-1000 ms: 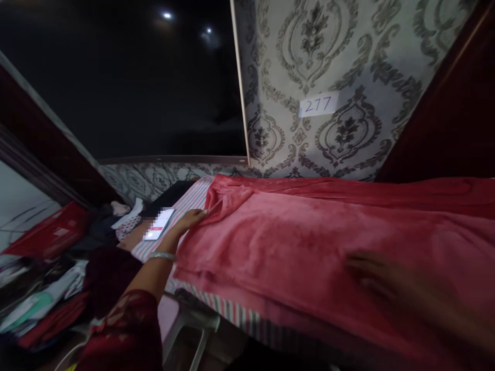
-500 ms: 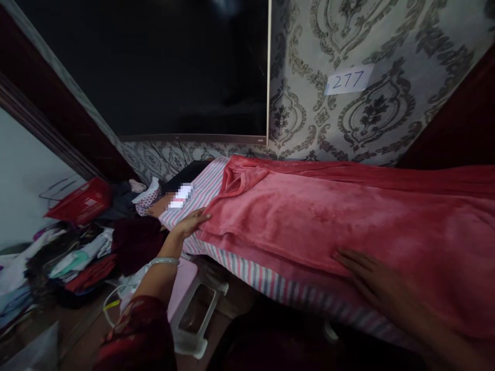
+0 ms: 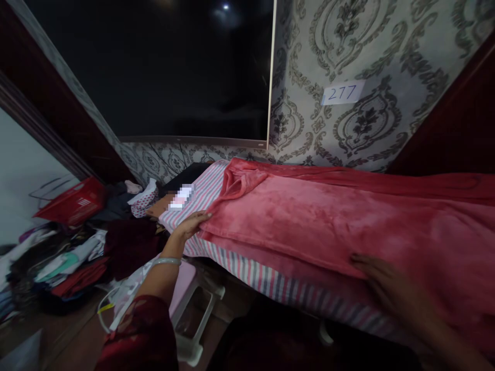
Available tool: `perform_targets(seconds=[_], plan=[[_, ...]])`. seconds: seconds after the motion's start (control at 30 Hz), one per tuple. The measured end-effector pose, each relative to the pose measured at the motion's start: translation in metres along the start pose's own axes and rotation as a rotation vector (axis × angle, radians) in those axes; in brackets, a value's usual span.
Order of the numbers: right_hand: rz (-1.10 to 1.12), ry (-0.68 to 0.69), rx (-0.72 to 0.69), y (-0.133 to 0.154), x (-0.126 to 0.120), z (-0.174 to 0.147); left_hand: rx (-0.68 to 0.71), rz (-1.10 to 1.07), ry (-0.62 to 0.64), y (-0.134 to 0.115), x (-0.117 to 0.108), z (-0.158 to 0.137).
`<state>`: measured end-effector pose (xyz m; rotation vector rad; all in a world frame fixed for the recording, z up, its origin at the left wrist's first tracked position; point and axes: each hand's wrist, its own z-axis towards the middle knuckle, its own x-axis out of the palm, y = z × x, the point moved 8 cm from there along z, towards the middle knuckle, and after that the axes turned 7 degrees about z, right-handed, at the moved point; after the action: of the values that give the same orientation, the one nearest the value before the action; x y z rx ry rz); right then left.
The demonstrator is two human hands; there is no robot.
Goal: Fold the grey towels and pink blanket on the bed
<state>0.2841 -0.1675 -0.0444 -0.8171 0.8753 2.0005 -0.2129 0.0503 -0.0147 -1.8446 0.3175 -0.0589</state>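
A long piece of plush red fleece (image 3: 301, 216) lies spread over a striped sheet (image 3: 247, 273), with a folded, rumpled part at its far left corner. I cannot tell whether it is a blanket or a garment. My left hand (image 3: 192, 224), wearing a pale bangle at the wrist, has its fingers closed at the near left corner of the fleece. Further right, my right hand (image 3: 382, 278) rests flat on top near the front edge, fingers stretched out. A second layer of the fleece shows below the upper edge.
A large dark television (image 3: 166, 72) hangs behind, beside patterned wallpaper bearing a paper marked 277 (image 3: 343, 93). On the left are heaped clothes (image 3: 73, 263) and a red basket (image 3: 73, 200). A pink and white stool (image 3: 193, 304) stands below the sheet's front edge.
My right hand has slid slightly right along the front of the fleece. My left hand keeps its place at the corner. The view has shifted a little.
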Motion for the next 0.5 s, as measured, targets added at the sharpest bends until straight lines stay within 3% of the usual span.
perform_targets(seconds=[0.1,0.27,0.4,0.5], plan=[[-0.082,-0.057,-0.039,0.013,-0.004,0.006,-0.045,0.034,-0.011,0.001,0.002,0.004],[-0.271,-0.143,0.159,0.000,-0.043,0.003,-0.022,0.019,-0.052,-0.005,0.001,0.006],[-0.264,-0.161,0.046,0.008,-0.073,-0.002,0.046,-0.028,-0.112,-0.013,-0.007,-0.001],[-0.229,-0.098,-0.070,0.020,-0.066,-0.013,0.022,0.029,-0.096,-0.008,-0.010,-0.005]])
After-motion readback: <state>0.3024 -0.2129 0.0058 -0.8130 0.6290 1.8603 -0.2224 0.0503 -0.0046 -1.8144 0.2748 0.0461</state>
